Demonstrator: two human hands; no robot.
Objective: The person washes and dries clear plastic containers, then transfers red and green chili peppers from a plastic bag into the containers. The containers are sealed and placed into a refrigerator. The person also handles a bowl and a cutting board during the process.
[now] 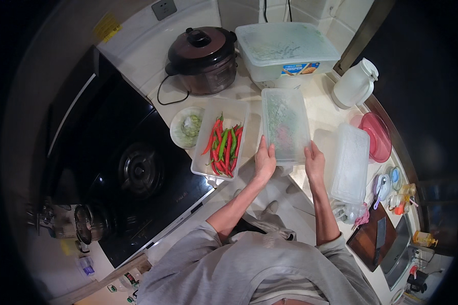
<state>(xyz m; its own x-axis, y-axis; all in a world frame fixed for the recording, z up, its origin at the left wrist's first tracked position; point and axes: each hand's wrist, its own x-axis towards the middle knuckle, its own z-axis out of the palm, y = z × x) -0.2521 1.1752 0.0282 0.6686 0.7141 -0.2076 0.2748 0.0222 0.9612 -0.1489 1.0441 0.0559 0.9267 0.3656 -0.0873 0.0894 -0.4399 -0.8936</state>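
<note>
Both my hands are on a lidded, frosted plastic food container [285, 122] at the counter's front corner. My left hand [265, 162] grips its near left side, thumb and fingers along the edge. My right hand [315, 162] holds the near right corner. Green and pinkish contents show dimly through the lid. Left of it stands an uncovered clear plastic container [199, 162] with several red and green chili peppers [226, 146] inside. A separate frosted lid or lidded box [351, 164] lies to the right of my right hand; I cannot tell which.
A pale bowl [177, 139] with something green sits beside an electric pressure cooker [204, 61]. Behind are a large lidded crisper box [286, 49] and a white jug [353, 84]. Left is a gas hob [141, 169]. At right, a cleaver [381, 236] rests on a cutting board [366, 238] by the sink [399, 248].
</note>
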